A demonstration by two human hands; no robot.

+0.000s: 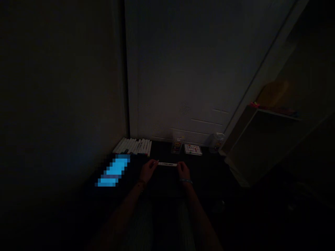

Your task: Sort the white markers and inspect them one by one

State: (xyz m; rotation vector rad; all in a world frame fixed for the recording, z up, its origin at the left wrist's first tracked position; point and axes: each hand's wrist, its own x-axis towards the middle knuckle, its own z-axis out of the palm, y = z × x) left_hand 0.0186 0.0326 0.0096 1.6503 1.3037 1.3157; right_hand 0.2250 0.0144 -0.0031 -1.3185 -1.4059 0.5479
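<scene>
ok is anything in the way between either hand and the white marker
Nothing visible: the left hand and right hand already hold the white marker at its two ends. The row of markers lies farther back to the left, outside that span.

The room is very dim. A plain wall (65, 87) fills the left side, meeting a broad, pale grey panel (188, 69) at a dark vertical seam (126, 69). Thin, pale lines (206, 122) mark the panel's lower part. A dark tabletop (211, 174) abuts its base; at the table's left, a pixelated patch (115, 170) glows bright blue. To the right stands a boxy cabinet (264, 146), with a blurred orange object (273, 93) on top. The lower right corner is too dark to read.
</scene>
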